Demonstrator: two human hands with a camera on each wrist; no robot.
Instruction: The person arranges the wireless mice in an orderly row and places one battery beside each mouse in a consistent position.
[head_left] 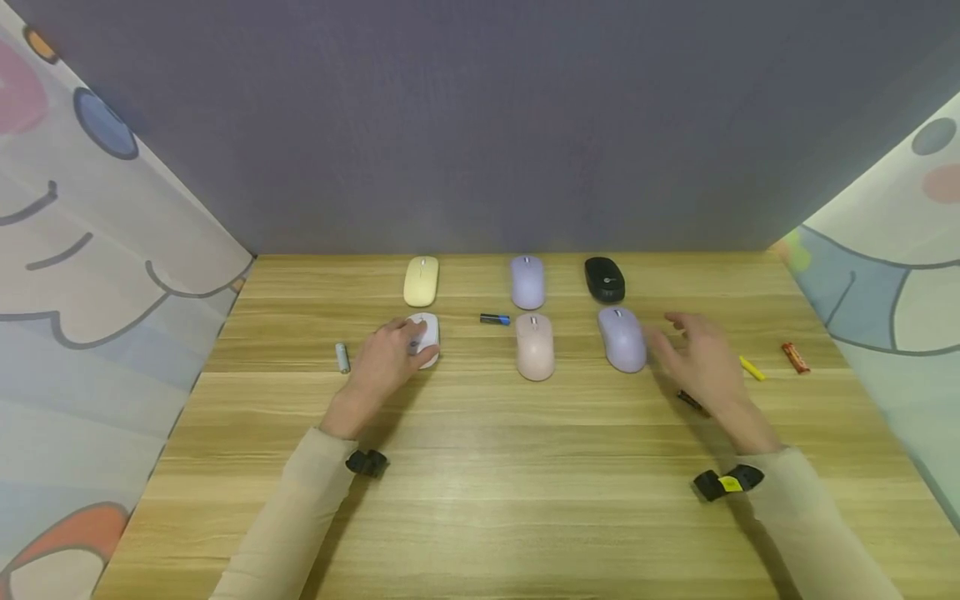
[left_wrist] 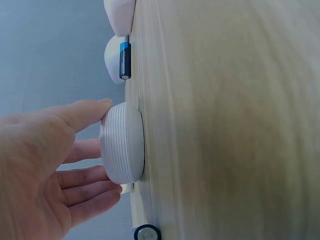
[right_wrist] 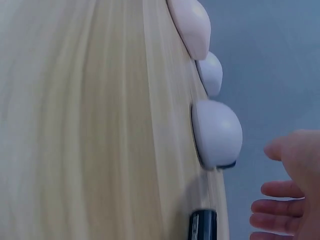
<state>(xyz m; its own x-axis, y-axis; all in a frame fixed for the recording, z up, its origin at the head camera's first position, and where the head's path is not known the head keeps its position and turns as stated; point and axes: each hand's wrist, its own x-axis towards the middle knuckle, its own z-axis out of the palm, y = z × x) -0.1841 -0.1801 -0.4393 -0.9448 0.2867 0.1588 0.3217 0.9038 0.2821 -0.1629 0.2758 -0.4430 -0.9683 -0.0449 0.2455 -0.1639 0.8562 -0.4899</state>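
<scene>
My left hand (head_left: 382, 362) is at a white computer mouse (head_left: 431, 327), thumb on its right side and fingers over the other side. In the left wrist view the thumb touches the edge of the white mouse (left_wrist: 122, 145), which sits on the wood. To the right, my right hand (head_left: 703, 362) hovers beside a lavender mouse (head_left: 622, 340) with fingers loosely extended, holding nothing. A gap separates it from that lavender mouse (right_wrist: 217, 132) in the right wrist view. A black battery (head_left: 692, 402) lies below this hand, partly hidden.
Behind stand a yellow mouse (head_left: 422, 282), another lavender mouse (head_left: 528, 283) and a black mouse (head_left: 604, 280). A pink mouse (head_left: 535, 348) and a blue-black battery (head_left: 495, 319) lie mid-table. Outward are silver (head_left: 342, 357), yellow (head_left: 752, 368) and red (head_left: 795, 357) batteries. A grey panel (head_left: 510, 133) rises behind.
</scene>
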